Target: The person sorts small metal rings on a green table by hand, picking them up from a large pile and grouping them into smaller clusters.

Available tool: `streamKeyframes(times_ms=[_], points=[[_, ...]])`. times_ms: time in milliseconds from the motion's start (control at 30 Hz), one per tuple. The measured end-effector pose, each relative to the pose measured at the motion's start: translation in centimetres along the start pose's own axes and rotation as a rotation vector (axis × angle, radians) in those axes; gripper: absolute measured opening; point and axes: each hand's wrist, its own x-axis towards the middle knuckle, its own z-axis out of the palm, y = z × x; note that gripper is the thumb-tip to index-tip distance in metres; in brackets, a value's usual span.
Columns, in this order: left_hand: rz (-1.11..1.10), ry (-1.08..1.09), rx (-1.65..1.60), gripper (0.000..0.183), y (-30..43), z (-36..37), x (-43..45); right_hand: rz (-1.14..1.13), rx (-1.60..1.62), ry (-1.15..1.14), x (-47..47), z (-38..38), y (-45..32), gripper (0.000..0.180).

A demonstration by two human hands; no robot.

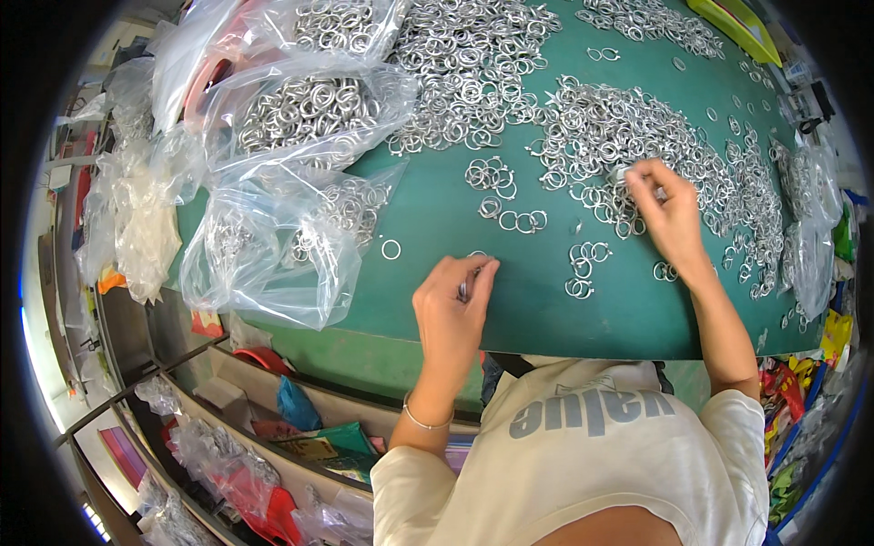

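Observation:
My left hand [456, 293] is raised just over the near part of the green tabletop [526, 300], its thumb and fingers closed around some small metal rings. At the near edge of a big heap of silvery metal rings [608, 123], my right hand [659, 205] pinches a small shiny piece, blurred, probably a ring. Between the hands lie small groups of rings [580, 269], several of them with a little knob on the band. Further groups [491, 176] are beyond my left hand. One single ring [391, 249] lies to its left.
Clear plastic bags [273, 252] with rings stand at the left, beside another large heap of rings [471, 61]. A yellow-green tray [741, 27] sits at the far right corner. More plastic bags [812, 225] lie on the right edge. Below the table's left side is an open drawer [328, 396].

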Motion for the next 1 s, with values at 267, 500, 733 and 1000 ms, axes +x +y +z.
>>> streamKeyframes(times_ms=[267,500,733,1000], points=[[0.143,-0.047,0.304,0.015,1.5,1.0,3.7,-0.283,-0.031,-0.138,-0.6,1.7,-3.1,0.032],[0.177,-0.138,0.451,0.013,1.6,1.2,3.7,-0.309,-0.059,-0.280,-0.4,4.5,-4.0,0.015],[0.235,-0.125,0.351,0.015,1.9,1.6,2.7,-0.300,-0.023,-0.607,-0.9,-0.3,-3.8,0.011],[0.226,-0.154,0.365,0.018,2.3,2.7,3.2,-0.376,-0.298,-0.273,-0.1,3.0,-3.1,0.016]])
